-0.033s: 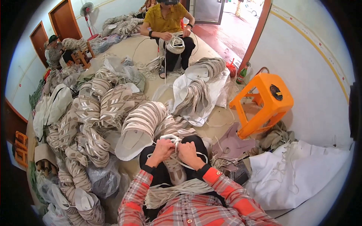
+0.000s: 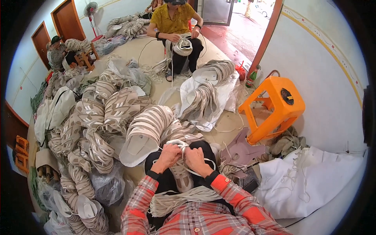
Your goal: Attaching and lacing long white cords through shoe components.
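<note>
Between my knees, a beige and white shoe upper (image 2: 182,179) stands with its toe towards me. At its opening my left hand (image 2: 168,157) is closed, fingers pinched on the upper's edge. My right hand (image 2: 197,160) is closed beside it, pinching a white shoelace (image 2: 209,161) that loops out past the hand. The fingertips partly hide what they grip. Across my lap lies a bundle of loose off-white laces (image 2: 184,200). Just beyond my left hand leans a nested stack of shoe uppers (image 2: 147,133).
Heaps of uppers (image 2: 92,113) and plastic bags (image 2: 107,186) crowd the left. On the right are an orange stool (image 2: 274,107), a white sack (image 2: 309,180) and a green bottle (image 2: 252,77). Ahead sits a co-worker (image 2: 176,35) handling another upper; another person (image 2: 56,55) sits far left.
</note>
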A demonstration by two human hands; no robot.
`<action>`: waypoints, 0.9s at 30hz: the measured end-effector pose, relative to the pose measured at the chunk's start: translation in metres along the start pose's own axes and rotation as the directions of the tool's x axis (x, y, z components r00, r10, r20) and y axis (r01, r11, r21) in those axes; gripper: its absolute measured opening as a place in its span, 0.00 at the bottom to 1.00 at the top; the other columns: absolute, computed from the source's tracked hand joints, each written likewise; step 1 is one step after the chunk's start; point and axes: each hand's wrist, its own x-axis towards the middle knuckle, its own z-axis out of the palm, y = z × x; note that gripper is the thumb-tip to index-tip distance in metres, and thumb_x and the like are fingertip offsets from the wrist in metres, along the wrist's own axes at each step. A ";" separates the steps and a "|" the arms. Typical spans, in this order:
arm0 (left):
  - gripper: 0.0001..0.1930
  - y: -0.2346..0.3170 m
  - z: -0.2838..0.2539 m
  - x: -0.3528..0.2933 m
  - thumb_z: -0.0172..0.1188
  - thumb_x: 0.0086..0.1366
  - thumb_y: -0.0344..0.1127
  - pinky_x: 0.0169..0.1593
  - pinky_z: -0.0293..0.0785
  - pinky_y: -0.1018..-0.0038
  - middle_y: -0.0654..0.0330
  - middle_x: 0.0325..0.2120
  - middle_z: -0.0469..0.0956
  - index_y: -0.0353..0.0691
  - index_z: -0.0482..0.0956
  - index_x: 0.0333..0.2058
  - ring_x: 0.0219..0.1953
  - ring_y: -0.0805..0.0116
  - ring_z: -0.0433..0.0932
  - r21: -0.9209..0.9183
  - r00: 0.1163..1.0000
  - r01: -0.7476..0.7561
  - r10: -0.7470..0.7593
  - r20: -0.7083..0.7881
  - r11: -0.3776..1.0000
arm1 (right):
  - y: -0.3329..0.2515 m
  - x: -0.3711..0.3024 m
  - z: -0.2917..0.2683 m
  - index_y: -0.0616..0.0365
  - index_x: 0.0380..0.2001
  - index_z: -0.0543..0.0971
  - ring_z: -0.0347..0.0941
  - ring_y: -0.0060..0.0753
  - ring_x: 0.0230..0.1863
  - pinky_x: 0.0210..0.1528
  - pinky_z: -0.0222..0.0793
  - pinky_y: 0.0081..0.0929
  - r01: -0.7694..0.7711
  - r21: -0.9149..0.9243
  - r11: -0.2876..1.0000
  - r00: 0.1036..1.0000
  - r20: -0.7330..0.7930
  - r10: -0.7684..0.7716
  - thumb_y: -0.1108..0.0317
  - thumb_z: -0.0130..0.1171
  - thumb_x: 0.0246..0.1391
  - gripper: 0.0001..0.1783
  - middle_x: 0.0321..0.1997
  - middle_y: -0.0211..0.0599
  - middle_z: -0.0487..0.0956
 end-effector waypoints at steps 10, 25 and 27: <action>0.07 -0.011 -0.059 -0.002 0.57 0.49 0.36 0.30 0.68 0.66 0.56 0.18 0.75 0.41 0.79 0.21 0.25 0.57 0.75 -0.095 0.976 0.215 -0.212 0.045 0.972 | 0.009 -0.045 -0.029 0.54 0.20 0.78 0.66 0.44 0.34 0.35 0.60 0.41 0.255 0.047 0.966 0.951 0.166 -0.259 0.60 0.57 0.39 0.10 0.26 0.42 0.71; 0.06 -0.009 -0.045 -0.025 0.58 0.55 0.35 0.20 0.51 0.87 0.74 0.14 0.65 0.43 0.75 0.22 0.16 0.85 0.59 -0.766 0.721 0.616 -0.522 0.455 0.184 | 0.036 0.012 -0.096 0.57 0.26 0.76 0.70 0.43 0.31 0.34 0.65 0.34 0.317 0.210 0.925 0.904 0.230 -0.362 0.61 0.62 0.38 0.13 0.26 0.41 0.73; 0.06 -0.010 -0.046 -0.029 0.58 0.55 0.35 0.20 0.52 0.86 0.74 0.14 0.65 0.43 0.75 0.22 0.15 0.84 0.59 -0.754 0.731 0.622 -0.503 0.462 0.211 | 0.032 0.005 -0.105 0.56 0.25 0.76 0.69 0.46 0.31 0.34 0.65 0.35 0.428 0.204 0.880 0.855 0.225 -0.468 0.59 0.63 0.37 0.13 0.26 0.42 0.72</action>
